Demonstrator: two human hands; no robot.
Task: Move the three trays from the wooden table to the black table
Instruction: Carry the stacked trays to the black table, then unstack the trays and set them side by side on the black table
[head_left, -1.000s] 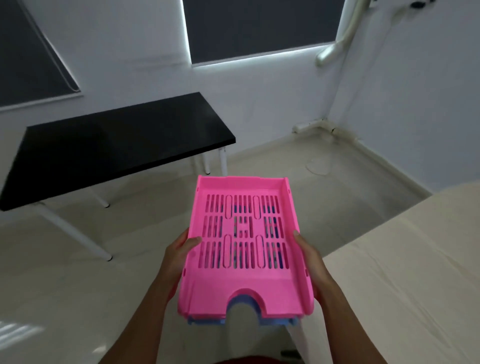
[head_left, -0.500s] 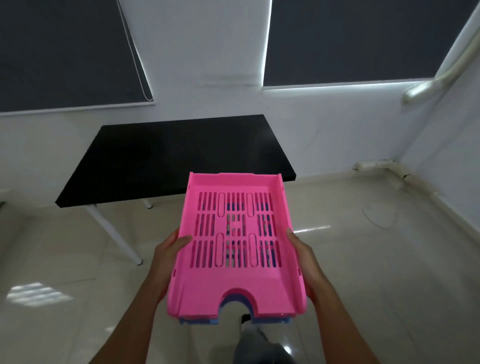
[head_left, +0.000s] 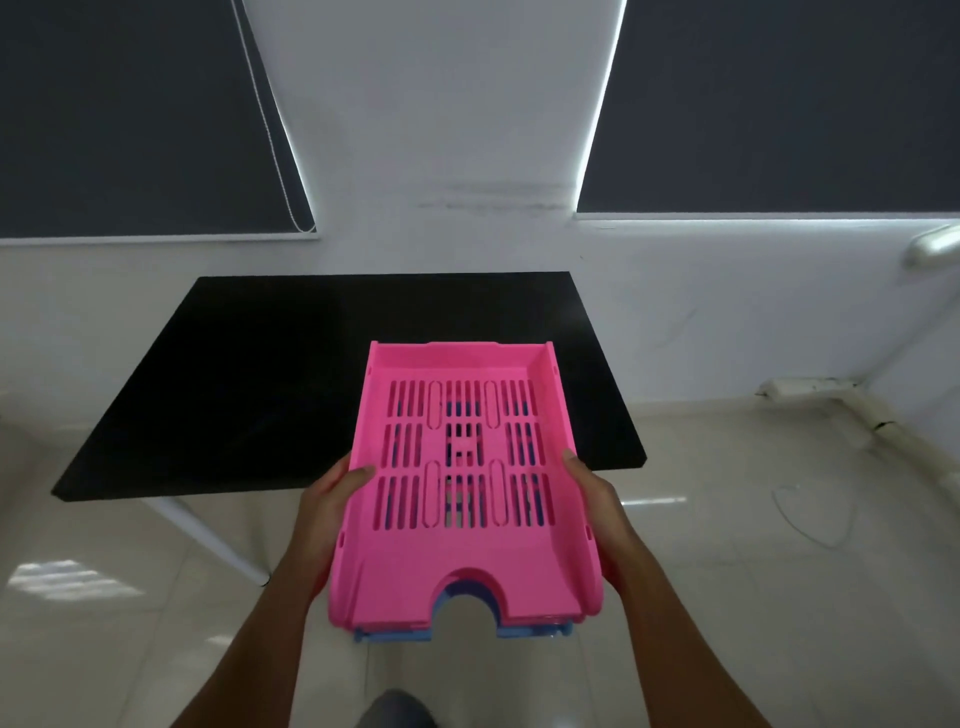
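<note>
A pale tiled floor fills the lower part of the view, and a white wall rises behind, flanked by two dark roller blinds, one on the left and one on the right. Against that wall stands the black bench, its top bare where it shows, with a white leg slanting down under its near left corner.

In front of the bench's near edge, towards its right corner, a pink slotted tray is held in the air, roughly level, its far end overlapping the black top in the view and its near end with the arched cut-out out over the floor. A blue tray sits nested beneath it, showing only as a strip under the near edge and through the slots. A third tray cannot be made out.

The left hand grips the pink tray's left side wall, thumb lying over the rim onto the slotted base. The right hand clasps the right side wall the same way, thumb along the rim.
</note>
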